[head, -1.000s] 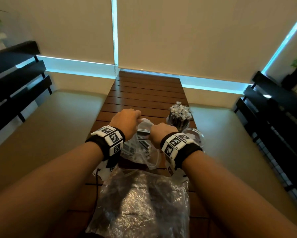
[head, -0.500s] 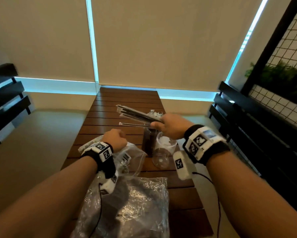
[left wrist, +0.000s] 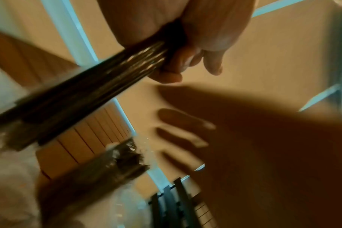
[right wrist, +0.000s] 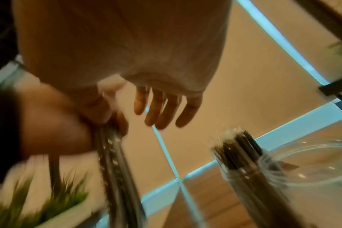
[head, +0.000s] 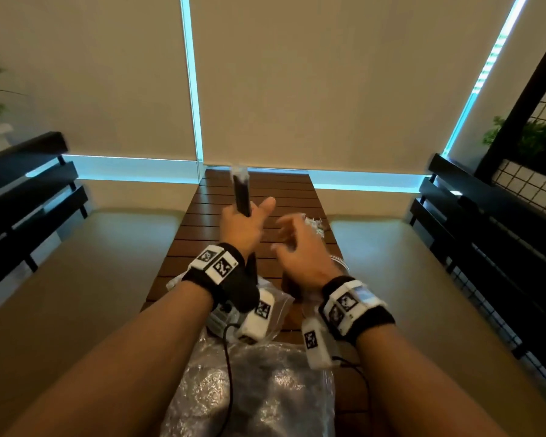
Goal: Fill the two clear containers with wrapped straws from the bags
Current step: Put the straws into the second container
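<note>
Bundle of wrapped straws (head: 241, 192), upright above the mid table (head: 259, 190), clasped in the left hand (head: 243, 227) with fingers curled round its lower part; right hand (head: 300, 247) just beside, fingers spread, holding nothing. Filled container (right wrist: 250, 169) and empty container (right wrist: 312, 163) stand touching near the table's right edge; bag (head: 249, 389) at its near edge. Best practice, judged: square the straw ends, centre the bundle over the empty mouth, lower vertically before releasing.
</note>
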The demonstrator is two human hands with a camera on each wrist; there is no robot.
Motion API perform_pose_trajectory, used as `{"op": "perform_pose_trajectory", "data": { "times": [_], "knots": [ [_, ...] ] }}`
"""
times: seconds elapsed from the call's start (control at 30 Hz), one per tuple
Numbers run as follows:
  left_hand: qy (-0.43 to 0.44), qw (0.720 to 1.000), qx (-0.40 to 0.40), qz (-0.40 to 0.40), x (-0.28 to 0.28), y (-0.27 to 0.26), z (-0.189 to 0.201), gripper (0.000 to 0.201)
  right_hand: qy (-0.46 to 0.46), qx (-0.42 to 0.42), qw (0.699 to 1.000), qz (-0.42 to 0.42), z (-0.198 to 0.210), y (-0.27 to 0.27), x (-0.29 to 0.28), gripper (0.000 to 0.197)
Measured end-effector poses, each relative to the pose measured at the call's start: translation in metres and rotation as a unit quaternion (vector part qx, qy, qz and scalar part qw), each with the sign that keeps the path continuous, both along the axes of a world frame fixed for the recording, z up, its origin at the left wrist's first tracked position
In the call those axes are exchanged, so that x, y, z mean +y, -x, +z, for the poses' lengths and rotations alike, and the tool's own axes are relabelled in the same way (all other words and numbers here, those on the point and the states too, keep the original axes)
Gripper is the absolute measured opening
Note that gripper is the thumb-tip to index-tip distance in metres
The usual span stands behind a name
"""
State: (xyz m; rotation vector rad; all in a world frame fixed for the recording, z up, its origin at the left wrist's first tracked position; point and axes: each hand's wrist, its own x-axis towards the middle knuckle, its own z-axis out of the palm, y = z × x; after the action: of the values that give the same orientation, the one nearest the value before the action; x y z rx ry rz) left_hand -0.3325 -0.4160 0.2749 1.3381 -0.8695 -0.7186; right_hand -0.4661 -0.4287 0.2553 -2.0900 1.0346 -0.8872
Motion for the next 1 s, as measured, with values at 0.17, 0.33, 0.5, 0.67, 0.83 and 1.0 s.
{"op": "perform_pose_trajectory", "data": {
  "times": [0.17,0.33,0.5,0.67,0.83,1.0],
  "knots": [
    [-0.012,0.955,-0.297,-0.007,-0.005,0.006,-0.024,0.041,0.181,-0.093,0.977,-0.061,0.058,-0.002,-0.012,0.025],
    [0.006,0.889,-0.456,-0.032,-0.016,0.017,-0.019,0.027,0.203,0.056,0.976,-0.062,0.041,-0.014,-0.020,0.037],
    [0.050,0.917,-0.395,-0.030,-0.021,0.015,-0.027,0.044,0.142,-0.073,0.982,-0.099,0.054,-0.011,-0.021,0.052],
    [0.016,0.839,-0.543,-0.037,-0.021,0.030,-0.009,0.014,0.143,0.022,0.982,-0.124,0.041,-0.020,-0.027,0.035],
    [-0.097,0.884,-0.451,-0.071,-0.037,0.030,-0.015,0.038,0.154,-0.026,0.982,-0.105,0.023,-0.006,-0.039,0.035],
    [-0.057,0.961,-0.266,-0.045,-0.046,0.016,-0.023,0.054,0.037,0.135,0.960,-0.244,-0.031,0.031,-0.054,0.031]
  ]
}}
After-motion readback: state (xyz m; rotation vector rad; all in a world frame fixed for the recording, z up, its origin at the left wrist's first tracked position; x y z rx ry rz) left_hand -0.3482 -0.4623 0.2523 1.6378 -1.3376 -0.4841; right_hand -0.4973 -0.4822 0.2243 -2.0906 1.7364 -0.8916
